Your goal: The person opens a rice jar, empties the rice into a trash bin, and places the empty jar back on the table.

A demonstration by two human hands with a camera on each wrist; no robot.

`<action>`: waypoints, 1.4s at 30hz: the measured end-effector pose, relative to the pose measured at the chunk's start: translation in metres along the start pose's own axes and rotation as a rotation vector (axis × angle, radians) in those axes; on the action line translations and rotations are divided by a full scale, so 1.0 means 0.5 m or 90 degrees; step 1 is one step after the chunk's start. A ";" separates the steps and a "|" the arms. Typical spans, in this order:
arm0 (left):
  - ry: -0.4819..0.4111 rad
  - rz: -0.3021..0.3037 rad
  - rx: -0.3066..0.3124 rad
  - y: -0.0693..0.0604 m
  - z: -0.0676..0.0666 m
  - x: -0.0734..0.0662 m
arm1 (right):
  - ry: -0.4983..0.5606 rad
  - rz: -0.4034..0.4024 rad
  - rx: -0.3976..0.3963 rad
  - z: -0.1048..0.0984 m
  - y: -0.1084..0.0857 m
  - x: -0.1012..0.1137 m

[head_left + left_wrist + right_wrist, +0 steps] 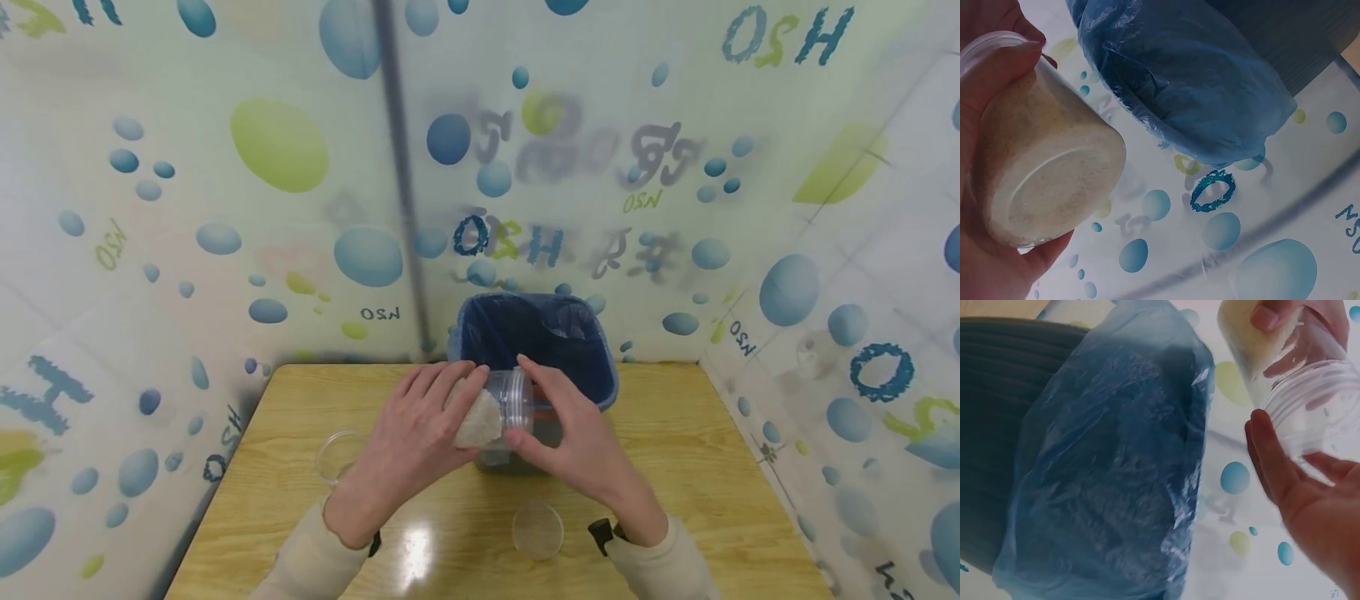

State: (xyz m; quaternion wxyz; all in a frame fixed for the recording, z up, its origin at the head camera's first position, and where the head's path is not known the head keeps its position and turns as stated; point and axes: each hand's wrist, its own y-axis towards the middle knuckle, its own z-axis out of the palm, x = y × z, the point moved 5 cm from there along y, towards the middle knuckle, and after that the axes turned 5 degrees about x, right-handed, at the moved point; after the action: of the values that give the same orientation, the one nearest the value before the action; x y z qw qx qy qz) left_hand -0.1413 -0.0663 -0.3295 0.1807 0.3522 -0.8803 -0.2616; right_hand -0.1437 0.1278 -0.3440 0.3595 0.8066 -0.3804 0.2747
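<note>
A clear plastic jar [512, 400] lies on its side in the air, partly filled with a pale, powdery or grainy material [480, 421]. My left hand [423, 425] grips its body near the base, which faces the camera in the left wrist view. At the threaded open mouth [1319, 394], my right hand [577, 433] holds the rim between thumb and fingers. The material rests toward the base end, and the mouth end looks bare inside. Just beyond the hands stands a bin [611, 392] lined with a blue plastic bag [1191, 81].
A clear round disc, like a lid [537, 530], lies on the wooden table [720, 467] near the front. Another clear round item [337, 454] sits left, partly behind my left forearm. Patterned curtains [300, 217] enclose the back and sides.
</note>
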 end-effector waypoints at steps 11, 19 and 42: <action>-0.012 0.006 0.010 -0.004 0.001 0.002 | -0.020 -0.179 0.068 -0.007 -0.004 0.000; -0.009 0.000 -0.005 -0.004 0.001 0.005 | -0.003 -0.112 0.004 -0.008 0.003 0.001; -0.043 -0.023 -0.019 -0.009 0.011 0.010 | -0.037 -0.134 0.019 -0.004 0.005 0.014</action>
State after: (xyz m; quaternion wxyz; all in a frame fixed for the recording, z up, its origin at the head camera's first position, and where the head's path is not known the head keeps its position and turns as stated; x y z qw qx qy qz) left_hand -0.1449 -0.0707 -0.3361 0.1511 0.3565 -0.8753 -0.2897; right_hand -0.1419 0.1252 -0.3368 0.3633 0.8550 -0.2996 0.2174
